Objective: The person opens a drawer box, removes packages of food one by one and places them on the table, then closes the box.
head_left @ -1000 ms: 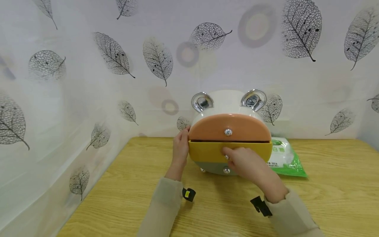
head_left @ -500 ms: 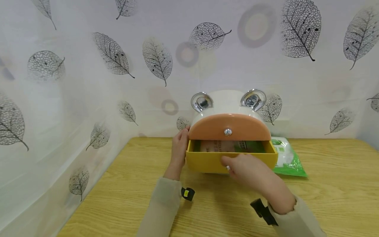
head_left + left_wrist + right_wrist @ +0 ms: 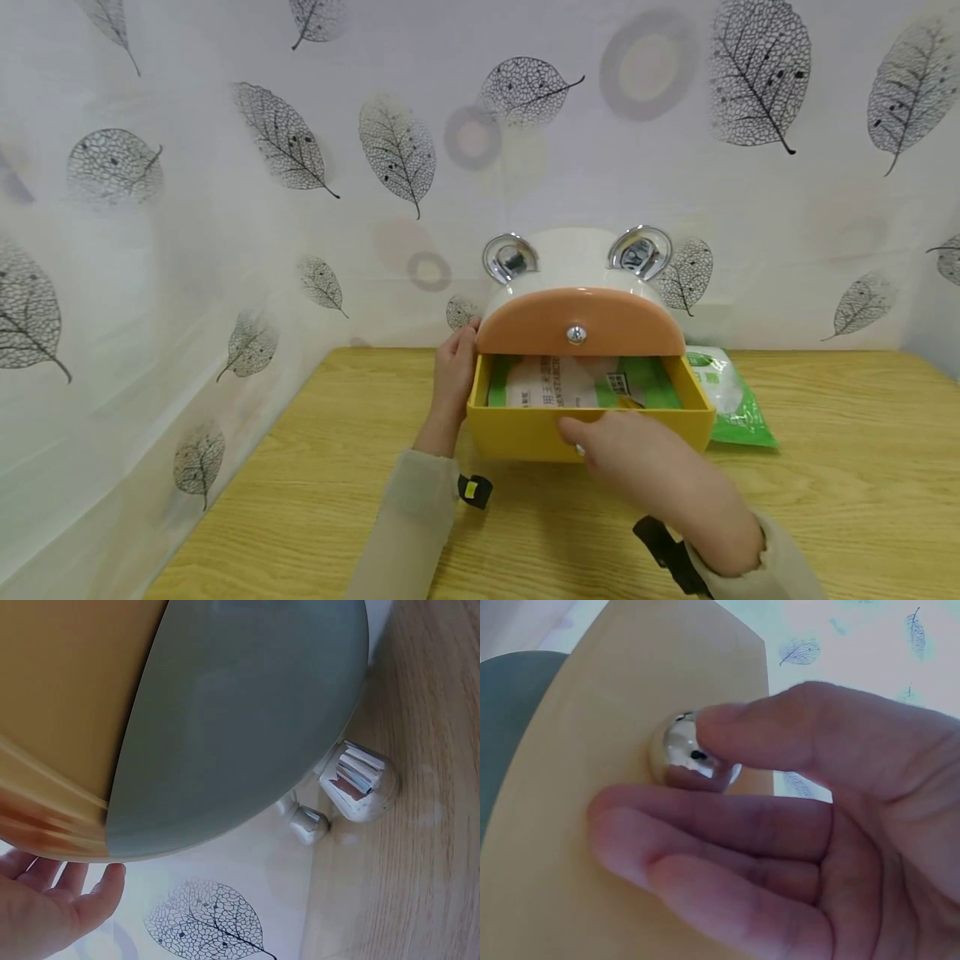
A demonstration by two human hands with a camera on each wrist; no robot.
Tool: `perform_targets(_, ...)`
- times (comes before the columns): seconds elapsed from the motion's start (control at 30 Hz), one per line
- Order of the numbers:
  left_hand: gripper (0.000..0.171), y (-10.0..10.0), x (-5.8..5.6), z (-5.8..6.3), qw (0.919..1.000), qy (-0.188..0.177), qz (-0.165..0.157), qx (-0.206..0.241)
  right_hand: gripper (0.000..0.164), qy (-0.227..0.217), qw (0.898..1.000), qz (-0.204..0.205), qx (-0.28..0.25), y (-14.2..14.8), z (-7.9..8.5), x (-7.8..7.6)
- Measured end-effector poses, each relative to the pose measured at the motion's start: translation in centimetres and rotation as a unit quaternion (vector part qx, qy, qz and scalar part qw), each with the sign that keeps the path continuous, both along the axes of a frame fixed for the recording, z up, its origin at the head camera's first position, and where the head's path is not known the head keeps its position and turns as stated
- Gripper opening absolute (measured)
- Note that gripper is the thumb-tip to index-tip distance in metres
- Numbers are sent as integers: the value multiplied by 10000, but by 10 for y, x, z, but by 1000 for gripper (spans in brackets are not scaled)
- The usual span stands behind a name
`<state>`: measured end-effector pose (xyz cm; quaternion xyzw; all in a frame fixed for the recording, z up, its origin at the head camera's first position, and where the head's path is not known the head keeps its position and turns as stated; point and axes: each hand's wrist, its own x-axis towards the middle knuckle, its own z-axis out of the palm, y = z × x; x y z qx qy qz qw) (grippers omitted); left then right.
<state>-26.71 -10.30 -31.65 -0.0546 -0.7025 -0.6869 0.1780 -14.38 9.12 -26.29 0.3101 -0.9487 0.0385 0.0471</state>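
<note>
A small frog-shaped drawer cabinet [image 3: 577, 258] with a white top stands on the table. Its yellow middle drawer [image 3: 517, 435] is pulled well out, and a green cornstarch packet [image 3: 555, 382] lies flat inside. My right hand [image 3: 637, 462] pinches the drawer's round chrome knob [image 3: 681, 746] between thumb and fingers. Against the cabinet's left side rests my left hand [image 3: 454, 375], its fingertips along the edge in the left wrist view. The orange top drawer [image 3: 517, 329] is closed. In the left wrist view the grey-green bottom drawer [image 3: 240, 712] is also closed.
A green and clear bag of white sugar [image 3: 727, 396] lies right of the cabinet, partly hidden by it. Chrome feet [image 3: 360, 784] hold the cabinet above the wooden table [image 3: 337, 500]. Behind hangs a leaf-patterned sheet [image 3: 480, 183].
The yellow drawer has slid out toward me from nearly closed, with my right hand moving back on its knob. The packet inside has come into sight. My left hand has stayed in place.
</note>
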Motion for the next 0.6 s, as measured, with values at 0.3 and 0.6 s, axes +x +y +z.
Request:
perform_targets(0.3, 35, -1, -1, 0, 9999, 56, 80, -126, 18, -105, 9998, -151, 100, -2, -1, 6)
perform_targets(0.6, 34, 0, -2, -1, 9997, 74, 161, -168, 16, -8, 10000, -65, 56, 0, -1, 7)
